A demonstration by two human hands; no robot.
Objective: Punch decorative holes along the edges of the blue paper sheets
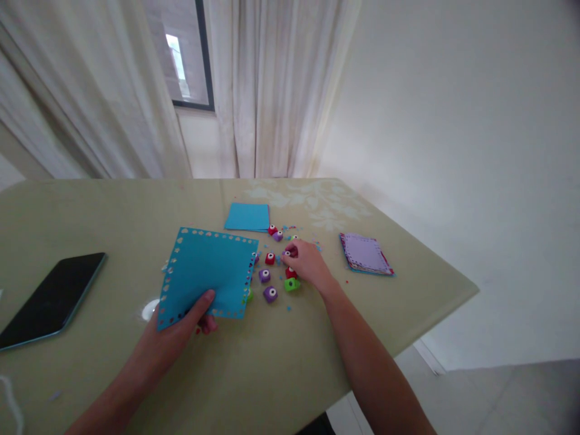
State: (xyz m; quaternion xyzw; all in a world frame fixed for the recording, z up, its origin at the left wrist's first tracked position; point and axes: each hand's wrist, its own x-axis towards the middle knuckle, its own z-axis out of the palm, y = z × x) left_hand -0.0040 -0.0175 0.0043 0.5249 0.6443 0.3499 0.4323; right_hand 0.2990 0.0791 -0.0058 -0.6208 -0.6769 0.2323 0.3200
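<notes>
The blue sheet [208, 266] is gripped at its near edge by the left hand [183, 326], with the thumb laid flat on the upper face and the other fingers curled beneath. By that hand the sheet is held tilted above the table [263, 374], and its edges are seen to be pierced by a row of small cut-out shapes. The fingers of the right hand [306, 263] are drawn narrowly together at a pale purple block [287, 254]; whether it is firmly pinched or only touched cannot be told, as the fingertips are small and blurred here.

Around the right hand, more blocks are scattered, each marked with a white, dark-centred disc. A red block [270, 258] is placed just left of the fingertips, two purple blocks [270, 294] are set nearer the person, and a bright green block [292, 284] is found below the hand. Other blocks are partly covered by the sheet's right edge. Tiny blue and red scraps are strewn among them.

Farther out, a stack of plain blue sheets [248, 217] is laid beyond the blocks, and a lilac-topped stack [367, 254] with pierced edges is set to the right. At the left, a dark tablet [54, 296] is laid flat. The table is backed by pale curtains [272, 90] and a white wall [453, 151].
</notes>
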